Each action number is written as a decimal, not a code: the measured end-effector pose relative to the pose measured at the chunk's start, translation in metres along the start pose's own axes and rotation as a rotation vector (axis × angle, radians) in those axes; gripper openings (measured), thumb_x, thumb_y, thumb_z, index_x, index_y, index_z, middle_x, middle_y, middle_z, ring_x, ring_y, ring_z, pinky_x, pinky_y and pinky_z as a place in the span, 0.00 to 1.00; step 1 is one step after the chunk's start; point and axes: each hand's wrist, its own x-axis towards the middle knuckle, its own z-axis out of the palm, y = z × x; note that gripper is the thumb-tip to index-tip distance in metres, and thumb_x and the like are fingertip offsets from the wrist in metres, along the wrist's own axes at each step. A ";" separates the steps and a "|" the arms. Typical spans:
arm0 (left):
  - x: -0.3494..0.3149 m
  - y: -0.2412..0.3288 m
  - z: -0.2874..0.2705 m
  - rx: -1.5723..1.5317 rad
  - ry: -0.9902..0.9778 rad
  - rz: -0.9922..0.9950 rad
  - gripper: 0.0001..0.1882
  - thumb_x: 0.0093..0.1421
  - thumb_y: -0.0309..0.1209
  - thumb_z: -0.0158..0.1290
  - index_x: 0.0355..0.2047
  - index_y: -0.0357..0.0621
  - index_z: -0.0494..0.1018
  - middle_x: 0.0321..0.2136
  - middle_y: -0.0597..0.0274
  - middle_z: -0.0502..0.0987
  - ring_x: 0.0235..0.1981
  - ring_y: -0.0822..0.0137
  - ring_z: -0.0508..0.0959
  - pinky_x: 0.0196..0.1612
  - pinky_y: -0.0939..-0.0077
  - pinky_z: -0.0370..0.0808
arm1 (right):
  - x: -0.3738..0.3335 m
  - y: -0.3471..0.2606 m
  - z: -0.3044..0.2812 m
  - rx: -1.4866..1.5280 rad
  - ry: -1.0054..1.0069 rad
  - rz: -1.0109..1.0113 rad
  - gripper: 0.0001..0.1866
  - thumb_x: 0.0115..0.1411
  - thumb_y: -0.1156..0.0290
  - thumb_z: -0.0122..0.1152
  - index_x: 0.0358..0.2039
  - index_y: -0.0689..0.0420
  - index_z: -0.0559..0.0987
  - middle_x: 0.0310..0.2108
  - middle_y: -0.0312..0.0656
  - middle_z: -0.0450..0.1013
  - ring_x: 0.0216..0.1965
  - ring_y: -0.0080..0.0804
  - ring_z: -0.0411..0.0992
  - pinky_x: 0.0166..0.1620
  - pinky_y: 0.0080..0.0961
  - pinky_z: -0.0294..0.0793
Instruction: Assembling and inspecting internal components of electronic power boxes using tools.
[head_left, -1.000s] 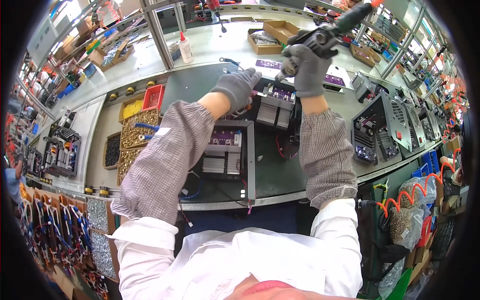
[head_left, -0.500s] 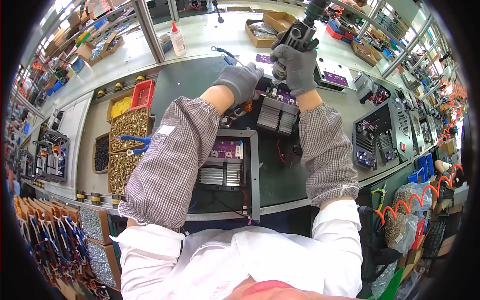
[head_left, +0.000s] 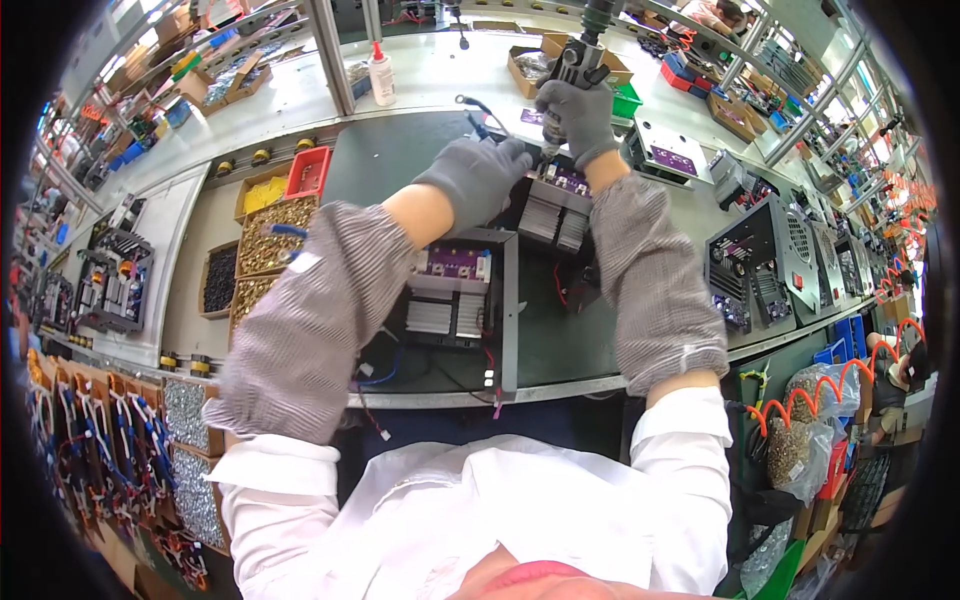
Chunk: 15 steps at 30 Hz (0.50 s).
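Note:
Both my hands wear grey gloves, with checked sleeve covers on the forearms. My right hand (head_left: 580, 118) is wrapped around a black power screwdriver (head_left: 582, 66), held nearly upright. Its bit end points down at a purple circuit board (head_left: 566, 180) on a silver finned heat sink (head_left: 542, 216). My left hand (head_left: 476, 182) is closed beside the board, its fingertips close to the bit; what they pinch is hidden. Blue cables with ring terminals (head_left: 478, 108) stick out beyond that hand. Nearer me, a grey metal frame (head_left: 509, 320) surrounds another heat sink (head_left: 445, 312) with a purple board.
On the left are boxes of brass-coloured fasteners (head_left: 275, 235), a box of black parts (head_left: 219, 280) and a red bin (head_left: 308, 172). A white bottle (head_left: 381, 78) stands behind. Open metal housings (head_left: 765, 255) line the right side. Loose wires (head_left: 375, 375) trail near the front edge.
The view has shifted a little. My left hand has come slightly nearer to me relative to the board. The screwdriver stays in my right hand, its bit end still at the board.

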 end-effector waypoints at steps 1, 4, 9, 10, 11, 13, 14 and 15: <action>-0.023 0.002 -0.012 0.016 0.014 0.076 0.30 0.53 0.40 0.58 0.56 0.49 0.67 0.52 0.61 0.71 0.44 0.61 0.78 0.43 0.64 0.76 | 0.000 -0.003 0.002 0.016 0.031 -0.003 0.03 0.48 0.81 0.58 0.26 0.63 0.77 0.16 0.38 0.71 0.11 0.20 0.63 0.14 0.18 0.61; -0.110 -0.004 -0.054 -0.179 0.265 0.123 0.19 0.52 0.34 0.59 0.45 0.46 0.75 0.43 0.60 0.77 0.36 0.60 0.79 0.38 0.65 0.76 | -0.007 -0.023 -0.001 0.139 0.046 0.069 0.06 0.50 0.82 0.58 0.31 0.64 0.78 0.17 0.40 0.71 0.12 0.24 0.65 0.17 0.22 0.65; -0.242 -0.034 -0.070 -0.294 0.716 -0.310 0.07 0.52 0.29 0.59 0.33 0.47 0.80 0.28 0.61 0.79 0.27 0.62 0.79 0.34 0.71 0.75 | -0.102 -0.068 -0.041 0.379 -0.203 0.226 0.09 0.56 0.77 0.56 0.38 0.64 0.77 0.28 0.41 0.73 0.26 0.26 0.72 0.30 0.24 0.71; -0.264 -0.047 -0.059 -0.309 0.791 -0.442 0.07 0.52 0.27 0.59 0.33 0.47 0.80 0.27 0.61 0.79 0.26 0.62 0.79 0.32 0.72 0.74 | -0.126 -0.075 -0.049 0.410 -0.329 0.288 0.11 0.57 0.76 0.54 0.41 0.65 0.77 0.28 0.41 0.73 0.27 0.25 0.71 0.32 0.23 0.71; -0.284 -0.063 -0.046 -0.287 0.877 -0.542 0.06 0.55 0.28 0.59 0.34 0.46 0.80 0.28 0.60 0.79 0.25 0.61 0.79 0.30 0.73 0.74 | -0.149 -0.079 -0.055 0.501 -0.501 0.361 0.13 0.58 0.75 0.53 0.43 0.65 0.76 0.29 0.41 0.73 0.28 0.24 0.70 0.35 0.22 0.71; -0.326 -0.093 -0.013 -0.587 0.707 -1.082 0.13 0.60 0.39 0.54 0.36 0.44 0.79 0.28 0.55 0.79 0.27 0.58 0.79 0.34 0.70 0.75 | -0.198 -0.082 -0.064 0.213 -0.099 0.209 0.18 0.52 0.80 0.55 0.45 0.65 0.72 0.31 0.45 0.73 0.21 0.23 0.69 0.23 0.21 0.70; -0.344 -0.114 0.002 -0.590 0.594 -1.222 0.16 0.62 0.43 0.52 0.37 0.44 0.79 0.28 0.54 0.80 0.29 0.57 0.79 0.36 0.69 0.75 | -0.216 -0.077 -0.066 0.144 -0.083 0.196 0.16 0.50 0.81 0.57 0.42 0.65 0.72 0.32 0.45 0.73 0.19 0.23 0.68 0.19 0.20 0.67; -0.358 -0.131 0.018 -0.371 0.448 -1.199 0.20 0.62 0.49 0.49 0.38 0.46 0.79 0.30 0.53 0.81 0.33 0.54 0.80 0.39 0.66 0.75 | -0.229 -0.073 -0.069 0.030 -0.080 0.213 0.16 0.50 0.82 0.57 0.42 0.65 0.72 0.32 0.45 0.73 0.22 0.24 0.70 0.22 0.19 0.70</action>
